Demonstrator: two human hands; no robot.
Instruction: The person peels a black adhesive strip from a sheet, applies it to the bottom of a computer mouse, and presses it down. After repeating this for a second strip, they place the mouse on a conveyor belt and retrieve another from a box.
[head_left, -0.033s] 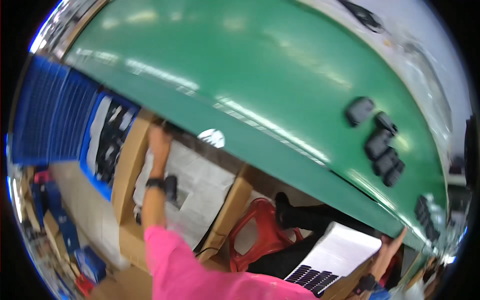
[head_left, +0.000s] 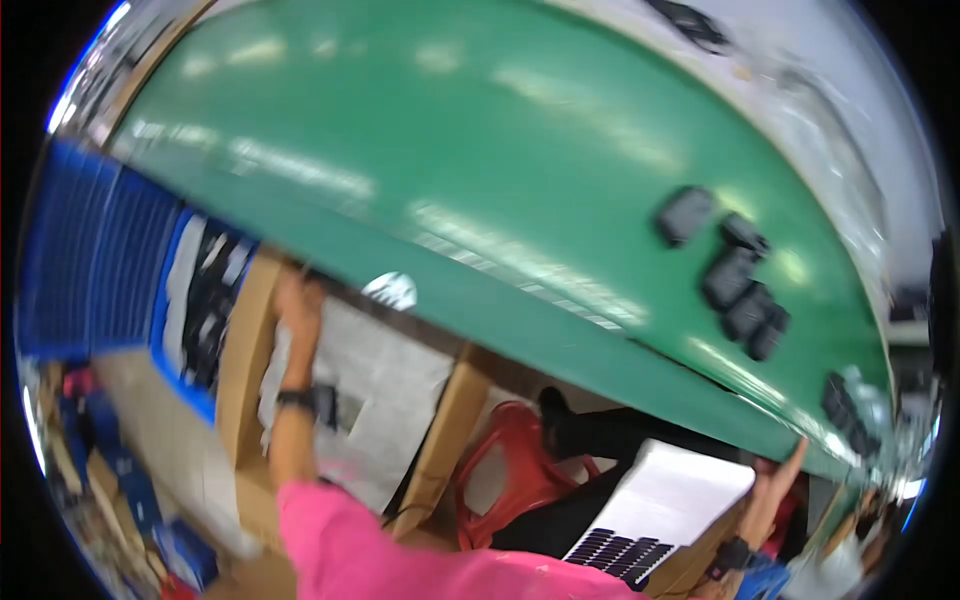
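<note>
My left hand (head_left: 298, 298) reaches down to the far end of an open cardboard box (head_left: 245, 350), beside the table's edge. Its fingers are blurred and partly hidden there. Below the wrist, pale grey wrapping sheet (head_left: 375, 375) covers the box's contents, and a dark piece lies by my wristband. On the right, my right hand (head_left: 772, 492) has a finger stretched against the edge of the green table (head_left: 450, 150). A white sheet with rows of black labels (head_left: 665, 490) slants out from this hand and seems held in it, though the grip is partly hidden.
Several small dark devices (head_left: 735, 275) lie on the table's right part, with more dark pieces (head_left: 850, 415) near its right end. Blue crates (head_left: 95, 260) stand at the left, one holding dark parts (head_left: 215, 290). A red stool (head_left: 515, 470) is under the table beside my legs.
The scene has shifted slightly left in the picture. My left hand stays at the box's far end, and my right hand stays at the table's edge with the label sheet.
</note>
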